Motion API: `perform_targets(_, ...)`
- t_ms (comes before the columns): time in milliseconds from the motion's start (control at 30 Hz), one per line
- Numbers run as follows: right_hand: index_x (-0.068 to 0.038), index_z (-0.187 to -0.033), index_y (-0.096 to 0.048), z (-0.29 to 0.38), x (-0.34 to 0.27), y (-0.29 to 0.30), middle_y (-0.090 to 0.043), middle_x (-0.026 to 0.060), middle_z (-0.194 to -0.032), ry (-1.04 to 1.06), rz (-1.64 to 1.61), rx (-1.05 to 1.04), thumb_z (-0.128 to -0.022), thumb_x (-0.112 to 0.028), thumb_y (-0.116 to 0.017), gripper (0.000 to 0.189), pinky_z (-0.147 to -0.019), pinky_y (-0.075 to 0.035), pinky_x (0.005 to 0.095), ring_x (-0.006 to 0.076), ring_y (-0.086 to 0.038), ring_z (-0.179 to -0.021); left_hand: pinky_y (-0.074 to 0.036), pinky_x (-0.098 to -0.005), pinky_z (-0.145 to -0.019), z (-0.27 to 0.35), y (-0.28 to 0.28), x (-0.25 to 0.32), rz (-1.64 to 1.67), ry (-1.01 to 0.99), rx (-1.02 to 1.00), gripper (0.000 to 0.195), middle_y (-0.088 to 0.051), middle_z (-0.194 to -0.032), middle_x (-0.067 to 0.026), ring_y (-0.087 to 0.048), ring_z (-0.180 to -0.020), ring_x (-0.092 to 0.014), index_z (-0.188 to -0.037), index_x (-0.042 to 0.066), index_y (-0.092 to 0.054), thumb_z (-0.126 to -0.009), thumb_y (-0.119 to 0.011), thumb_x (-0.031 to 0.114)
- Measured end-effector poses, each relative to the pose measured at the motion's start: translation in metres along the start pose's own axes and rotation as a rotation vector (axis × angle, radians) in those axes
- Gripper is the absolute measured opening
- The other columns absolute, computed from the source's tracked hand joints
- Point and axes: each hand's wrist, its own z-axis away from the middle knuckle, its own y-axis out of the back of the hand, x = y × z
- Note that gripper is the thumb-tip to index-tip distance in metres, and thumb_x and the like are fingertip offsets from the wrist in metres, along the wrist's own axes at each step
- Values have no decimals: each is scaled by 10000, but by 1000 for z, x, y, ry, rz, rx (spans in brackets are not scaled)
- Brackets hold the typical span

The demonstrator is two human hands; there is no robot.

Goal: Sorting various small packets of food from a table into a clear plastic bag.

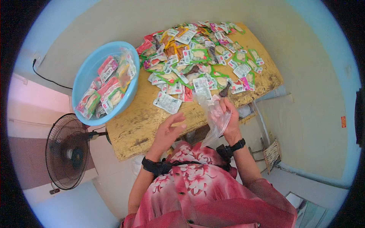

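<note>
My right hand (pixel 231 118) grips a thin clear plastic bag (pixel 215 126), which hangs down in front of my body at the table's front edge. A packet with a white printed label (pixel 202 87) is at the bag's upper end; whether it is inside the bag I cannot tell. My left hand (pixel 168 131) is held over the front of the worn yellow wooden table (pixel 142 134), fingers apart and holding nothing. Just beyond it lies a flat silver-white packet (pixel 167 102). A heap of sealed food packets (pixel 196 54), many green-edged with pale contents, spreads across the table.
At the table's left, a light blue plastic basin (pixel 134 98) holds several similar packets (pixel 108 85). A black caged electric fan (pixel 68 152) stands left of the table. Walls (pixel 308 71) close in behind and to the right. A woven-topped stool (pixel 272 155) stands at the right.
</note>
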Motion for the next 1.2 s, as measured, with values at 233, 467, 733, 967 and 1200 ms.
perform_targets(233, -98, -715, -472, -35, 41, -37, -489, 7, -684, -224, 453, 197, -969, -309, -532, 335, -590, -454, 290, 135, -501, -624, -479, -280, -693, 18, 4, 30, -119, -144, 53, 268, -600, -911, -41, -593, -862, -146, -1018, 50, -611, -812, -740, 162)
perform_targets(467, -32, -895, -575, -54, 89, -55, -583, 26, -812, -92, 814, 146, -968, -225, -541, 208, -678, -486, 285, 144, -580, -739, -498, -255, -635, 29, 18, 4, -213, -118, 221, 209, -616, -821, -21, -598, -715, -114, -1009, 20, -624, -867, -680, 163)
perform_targets(733, -24, -1022, -609, -30, 83, -77, -619, 126, -937, 174, 1601, -56, -928, -174, -584, 179, -742, -480, 349, 219, -616, -902, -472, -205, -589, 46, 60, -18, 425, 191, 465, 90, -620, -751, -12, -564, -636, -74, -903, 52, -642, -867, -695, 115)
perform_targets(967, -1, -1069, -599, -46, 149, -13, -634, 145, -1040, -116, 1330, -264, -984, -312, -460, 351, -864, -463, 364, 279, -608, -995, -464, -226, -639, 50, 57, -8, 709, 219, 412, 96, -575, -815, 21, -555, -741, -82, -851, 100, -566, -890, -654, 105)
perform_targets(1200, -51, -1200, -546, -59, 215, -35, -596, 25, -1054, -657, 800, -525, -1027, -360, -376, 393, -868, -463, 292, 122, -540, -947, -412, -200, -553, 50, 71, -23, 584, 138, 538, 81, -595, -731, 16, -530, -625, -66, -841, 92, -592, -855, -670, 110)
